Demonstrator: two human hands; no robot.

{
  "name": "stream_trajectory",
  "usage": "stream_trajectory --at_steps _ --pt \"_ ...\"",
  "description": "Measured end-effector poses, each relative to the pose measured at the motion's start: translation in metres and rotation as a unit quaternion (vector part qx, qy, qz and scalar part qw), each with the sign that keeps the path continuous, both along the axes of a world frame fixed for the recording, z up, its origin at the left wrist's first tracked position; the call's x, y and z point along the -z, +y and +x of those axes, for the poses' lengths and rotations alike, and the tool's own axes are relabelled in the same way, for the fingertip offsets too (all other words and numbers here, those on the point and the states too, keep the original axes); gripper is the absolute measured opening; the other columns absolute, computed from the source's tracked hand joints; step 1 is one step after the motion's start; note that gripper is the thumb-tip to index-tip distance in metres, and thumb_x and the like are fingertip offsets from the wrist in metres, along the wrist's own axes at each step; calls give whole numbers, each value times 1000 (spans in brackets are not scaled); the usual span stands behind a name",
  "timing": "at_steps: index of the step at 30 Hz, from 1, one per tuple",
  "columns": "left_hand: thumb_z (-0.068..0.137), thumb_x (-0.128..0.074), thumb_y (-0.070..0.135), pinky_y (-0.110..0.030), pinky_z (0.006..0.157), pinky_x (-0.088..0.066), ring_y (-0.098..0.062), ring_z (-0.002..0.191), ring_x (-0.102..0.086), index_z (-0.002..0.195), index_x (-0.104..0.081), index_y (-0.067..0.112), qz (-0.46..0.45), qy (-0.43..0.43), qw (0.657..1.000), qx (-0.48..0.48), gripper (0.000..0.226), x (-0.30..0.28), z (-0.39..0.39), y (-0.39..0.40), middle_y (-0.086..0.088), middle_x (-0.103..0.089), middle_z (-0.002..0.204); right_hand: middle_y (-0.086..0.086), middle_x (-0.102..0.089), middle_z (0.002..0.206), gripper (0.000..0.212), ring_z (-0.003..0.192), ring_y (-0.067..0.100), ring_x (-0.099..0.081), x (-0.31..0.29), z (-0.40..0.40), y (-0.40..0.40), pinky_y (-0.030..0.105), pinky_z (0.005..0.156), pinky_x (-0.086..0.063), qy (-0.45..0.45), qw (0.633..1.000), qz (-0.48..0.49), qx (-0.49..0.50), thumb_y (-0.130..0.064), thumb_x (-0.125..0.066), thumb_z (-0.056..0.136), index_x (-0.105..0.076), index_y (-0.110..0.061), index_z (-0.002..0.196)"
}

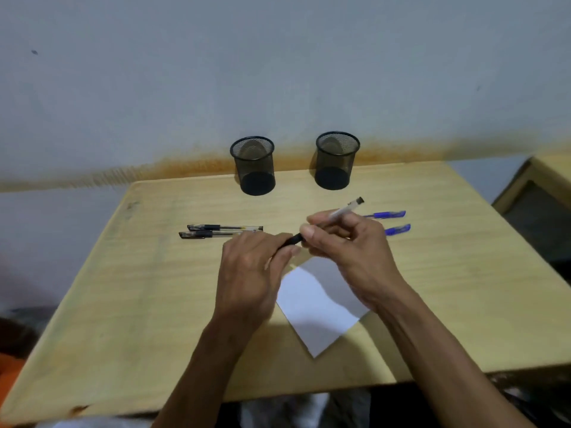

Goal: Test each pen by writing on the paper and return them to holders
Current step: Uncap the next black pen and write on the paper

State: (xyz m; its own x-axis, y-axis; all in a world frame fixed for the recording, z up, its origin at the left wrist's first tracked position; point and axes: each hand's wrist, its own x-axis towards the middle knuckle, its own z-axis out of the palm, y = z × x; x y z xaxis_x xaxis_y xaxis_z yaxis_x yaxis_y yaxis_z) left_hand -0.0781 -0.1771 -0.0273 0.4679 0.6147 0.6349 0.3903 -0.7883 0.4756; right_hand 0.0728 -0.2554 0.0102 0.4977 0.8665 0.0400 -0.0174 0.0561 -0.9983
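Both hands clamped on one clear-barrelled pen with black ends (340,213) above the pale wooden bench (448,288).

The right hand (346,251) pinches its barrel; the left hand (253,270) grips its dark front end. A white paper sheet (312,307) lies below, two black-capped pens (221,231) left, two blue-capped pens (392,222) right, two empty black mesh holders (253,165) behind.

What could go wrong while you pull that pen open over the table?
Both hands, left hand and right hand, grip one black pen above the paper. Its cap might pop off suddenly, and the tip could mark a finger or the wooden table. A jerking elbow might also nudge the two blue pens or the two black pens lying loose, and they could roll. Both mesh holders stand far back, so dropping pens in may miss.
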Motion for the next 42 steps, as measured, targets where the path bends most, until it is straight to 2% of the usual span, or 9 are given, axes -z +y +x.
stream_trajectory --at_steps 4,8,12,16,23,30,35,39,42 --pt "92 -63 23 -37 78 -51 -6 83 -56 104 -74 14 -68 2 997 34 19 -3 13 -8 9 -70 90 -5 -78 79 4 76 6 -73 14 4 -2 21 70 -58 -37 999 -7 17 -19 -74 91 -75 -16 93" --pt "90 -70 27 -17 71 -49 -1 83 -64 96 -77 24 -144 33 987 56 10 -14 9 -6 22 -69 85 0 -74 74 3 71 13 -68 21 17 -4 25 71 -58 -13 1000 -1 -17 -18 -74 90 -75 -15 88" --pt "80 -72 33 -9 62 -46 8 71 -66 73 -74 33 -259 -11 965 -40 7 -8 -33 9 22 -73 75 2 -73 68 11 58 10 -63 7 59 -10 21 62 -55 87 990 79 83 -7 -68 93 -71 -11 84" --pt "90 -71 27 -28 75 -50 -7 82 -66 97 -78 21 -198 38 967 -158 11 2 -65 33 11 -75 91 8 -76 77 6 67 18 -71 0 68 -7 27 66 -59 43 997 57 38 -8 -65 96 -66 -7 90" --pt "91 -70 22 -45 87 -50 -39 109 -59 103 -77 12 -75 183 962 -188 18 39 -78 69 -14 -69 117 11 -76 79 17 73 15 -75 40 8 -7 23 68 -59 1 999 -13 -39 12 -76 81 -63 0 85" --pt "90 -66 34 -45 93 -49 -36 114 -59 113 -73 9 -81 140 973 -166 35 42 -80 67 -14 -68 122 8 -79 88 11 83 15 -75 52 -3 -6 20 74 -57 -76 994 -52 -59 4 -79 81 -74 -3 88" --pt "85 -75 35 -44 95 -50 -26 113 -62 112 -73 10 9 64 991 -114 37 36 -68 40 -8 -68 123 12 -77 87 11 77 9 -72 55 -4 -4 19 72 -58 -79 993 -62 -58 7 -77 81 -72 1 89" --pt "86 -63 56 -49 98 -48 -24 118 -62 112 -75 19 -35 178 983 31 47 47 -56 23 -6 -68 125 9 -78 87 14 81 15 -75 57 -4 -2 21 74 -58 -112 990 -57 -69 6 -80 79 -73 -2 88" --pt "83 -56 65 -53 101 -45 -22 121 -60 110 -76 29 -85 223 970 50 50 51 -55 24 -3 -67 129 11 -78 84 15 78 16 -75 52 -6 3 23 72 -59 -136 986 -43 -86 8 -82 76 -73 2 86"
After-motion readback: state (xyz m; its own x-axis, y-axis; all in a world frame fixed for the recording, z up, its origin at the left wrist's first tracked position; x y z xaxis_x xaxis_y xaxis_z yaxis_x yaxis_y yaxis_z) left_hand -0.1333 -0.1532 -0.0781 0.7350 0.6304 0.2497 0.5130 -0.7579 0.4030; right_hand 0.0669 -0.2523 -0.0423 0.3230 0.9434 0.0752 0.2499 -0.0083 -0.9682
